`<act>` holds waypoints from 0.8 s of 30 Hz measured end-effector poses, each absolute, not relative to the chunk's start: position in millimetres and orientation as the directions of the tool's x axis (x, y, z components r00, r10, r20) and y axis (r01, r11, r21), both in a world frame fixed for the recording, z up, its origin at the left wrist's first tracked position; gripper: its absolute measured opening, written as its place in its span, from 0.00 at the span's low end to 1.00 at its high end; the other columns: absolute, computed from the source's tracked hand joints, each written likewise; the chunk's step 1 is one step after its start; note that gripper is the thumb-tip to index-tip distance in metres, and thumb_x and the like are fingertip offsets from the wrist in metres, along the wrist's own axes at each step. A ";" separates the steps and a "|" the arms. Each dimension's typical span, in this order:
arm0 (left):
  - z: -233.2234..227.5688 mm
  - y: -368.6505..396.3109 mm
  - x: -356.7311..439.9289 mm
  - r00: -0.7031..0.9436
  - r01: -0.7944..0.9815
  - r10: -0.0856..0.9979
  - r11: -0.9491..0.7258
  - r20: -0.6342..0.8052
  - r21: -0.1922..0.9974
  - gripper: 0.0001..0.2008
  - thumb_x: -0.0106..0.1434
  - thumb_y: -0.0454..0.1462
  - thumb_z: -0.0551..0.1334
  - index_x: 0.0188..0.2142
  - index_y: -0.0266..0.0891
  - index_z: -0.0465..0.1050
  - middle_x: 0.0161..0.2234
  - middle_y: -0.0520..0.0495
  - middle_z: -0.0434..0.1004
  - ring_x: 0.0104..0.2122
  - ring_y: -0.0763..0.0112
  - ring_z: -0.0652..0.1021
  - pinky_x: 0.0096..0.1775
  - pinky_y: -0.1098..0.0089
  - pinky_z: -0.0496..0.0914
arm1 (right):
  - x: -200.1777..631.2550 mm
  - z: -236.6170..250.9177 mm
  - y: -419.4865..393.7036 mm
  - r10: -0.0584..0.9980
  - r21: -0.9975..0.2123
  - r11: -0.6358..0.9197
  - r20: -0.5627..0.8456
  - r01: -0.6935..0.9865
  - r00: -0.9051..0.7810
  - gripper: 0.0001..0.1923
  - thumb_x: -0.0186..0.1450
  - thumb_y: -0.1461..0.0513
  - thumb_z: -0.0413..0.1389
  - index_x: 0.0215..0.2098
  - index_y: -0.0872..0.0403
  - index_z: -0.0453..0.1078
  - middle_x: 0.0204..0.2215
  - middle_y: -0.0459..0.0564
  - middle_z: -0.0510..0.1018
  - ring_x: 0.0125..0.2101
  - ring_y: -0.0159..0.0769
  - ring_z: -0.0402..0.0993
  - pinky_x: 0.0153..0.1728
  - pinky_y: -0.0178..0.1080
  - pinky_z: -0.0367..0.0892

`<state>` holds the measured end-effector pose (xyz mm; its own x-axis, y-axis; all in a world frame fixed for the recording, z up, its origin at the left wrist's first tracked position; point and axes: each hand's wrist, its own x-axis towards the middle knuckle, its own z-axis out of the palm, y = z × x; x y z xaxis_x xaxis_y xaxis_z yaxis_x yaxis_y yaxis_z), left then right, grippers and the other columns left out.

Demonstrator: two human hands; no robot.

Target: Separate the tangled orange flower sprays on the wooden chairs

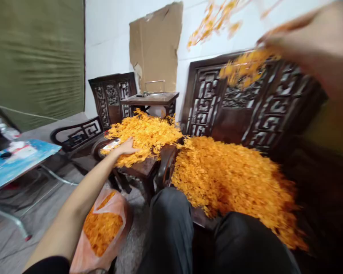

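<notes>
Left hand: the left hand (pixel 127 147) reaches far out to the left-centre and lies palm down, fingers pressed together, on the near edge of the smaller flower heap (pixel 144 135); whether it pinches any sprig there cannot be told.
Right hand: the right hand (pixel 311 42) is raised at the top right, close to the camera and blurred; its fingers are closed round a bunch of orange sprigs (pixel 247 68) that hangs below and to the left of it.
Loose sprigs: a second blurred cluster of orange sprigs (pixel 214 19) shows at the top centre, left of the right hand; what holds it cannot be told.
Flower heaps: two, both of small orange artificial blossoms. The smaller one sits on a dark wooden seat, centre-left and farther off; the larger flower heap (pixel 231 182) covers the seat at right, just beyond the knees.
Carved chairs: two dark carved backs, one far chair back (pixel 112 97) behind the smaller heap, one near chair back (pixel 246 102) behind the larger heap.
Side table: one small side table (pixel 153 99) between the two backs.
Bag: one orange plastic bag (pixel 103 228) on the floor, near left, open and holding more orange blossoms.
Legs: two dark trouser knees (pixel 171 220) at the near centre.
Cardboard: one cardboard sheet (pixel 156 42) on the white far wall.
Left edge: one blue printed board (pixel 14 161) on a metal frame.
</notes>
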<state>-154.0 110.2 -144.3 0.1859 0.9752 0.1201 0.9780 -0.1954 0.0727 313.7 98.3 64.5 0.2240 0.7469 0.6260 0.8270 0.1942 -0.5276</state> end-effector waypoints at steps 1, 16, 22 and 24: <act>-127.2 104.0 -155.5 0.231 0.970 0.969 -0.236 0.084 0.052 0.34 0.62 0.59 0.63 0.51 0.30 0.72 0.54 0.37 0.78 0.54 0.58 0.76 0.54 0.64 0.70 | 323.7 58.8 85.8 0.758 -0.525 0.139 0.602 0.840 0.251 0.37 0.64 0.40 0.58 0.55 0.62 0.77 0.47 0.63 0.81 0.42 0.41 0.73 0.41 0.49 0.62; -68.8 14.3 111.9 0.561 0.736 0.655 -0.674 0.506 0.056 0.26 0.70 0.53 0.57 0.46 0.32 0.80 0.38 0.36 0.82 0.39 0.56 0.81 0.44 0.58 0.72 | 343.2 -60.5 5.9 0.791 -0.237 0.457 0.550 0.857 -0.270 0.13 0.65 0.50 0.62 0.41 0.46 0.84 0.58 0.53 0.75 0.56 0.47 0.72 0.60 0.53 0.64; -90.6 40.7 123.7 0.633 0.659 0.613 -0.747 0.473 0.088 0.17 0.73 0.41 0.53 0.45 0.39 0.80 0.34 0.42 0.82 0.35 0.63 0.80 0.39 0.64 0.70 | 351.0 -76.6 -35.5 0.710 -0.123 0.418 0.662 0.900 -0.240 0.22 0.61 0.49 0.66 0.51 0.46 0.79 0.67 0.55 0.64 0.66 0.63 0.58 0.62 0.69 0.57; -87.8 38.1 124.2 0.667 0.670 0.592 -0.742 0.453 -0.016 0.17 0.73 0.42 0.53 0.45 0.39 0.80 0.34 0.41 0.82 0.33 0.62 0.80 0.38 0.63 0.70 | 345.5 -76.7 -52.2 0.657 -0.048 0.335 0.727 0.941 -0.197 0.32 0.60 0.50 0.67 0.61 0.46 0.72 0.68 0.59 0.60 0.70 0.69 0.48 0.63 0.75 0.50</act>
